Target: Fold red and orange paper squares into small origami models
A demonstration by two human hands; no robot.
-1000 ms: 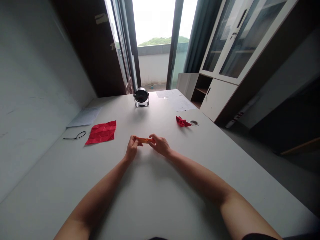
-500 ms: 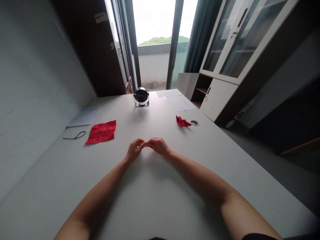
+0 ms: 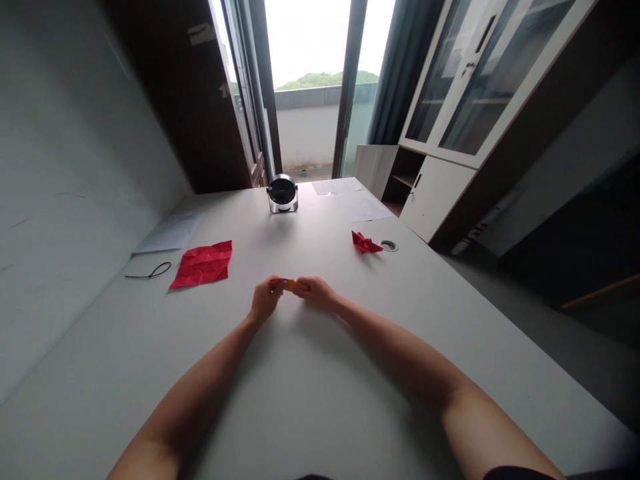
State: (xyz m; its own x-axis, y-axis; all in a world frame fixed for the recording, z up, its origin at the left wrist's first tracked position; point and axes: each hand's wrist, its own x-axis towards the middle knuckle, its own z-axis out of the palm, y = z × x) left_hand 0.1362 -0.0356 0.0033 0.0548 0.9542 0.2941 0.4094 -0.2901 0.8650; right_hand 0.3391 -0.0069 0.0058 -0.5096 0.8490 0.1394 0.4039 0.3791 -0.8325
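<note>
Between my hands is a small piece of folded orange paper (image 3: 290, 285), partly covered by the fingers. My left hand (image 3: 266, 296) pinches its left end, and my right hand (image 3: 316, 292) grips the right end with the fingers closed. Both hands are just above the middle of the white table (image 3: 300, 373). To the left lies a creased sheet of red paper (image 3: 203, 265), opened out flat. A red folded paper boat (image 3: 365, 243) sits to the right, beside a white roll of tape (image 3: 389, 246).
A round black and silver device on a stand (image 3: 283, 194) is at the far side. White paper sheets (image 3: 367, 205) lie at the back right and another sheet (image 3: 169, 233) at the left wall. A black cable tie (image 3: 150, 272) lies left of the red paper.
My hands have moved slightly apart, and more of the orange paper shows between them. The left hand has shifted a little left. Other things have stayed in place.
</note>
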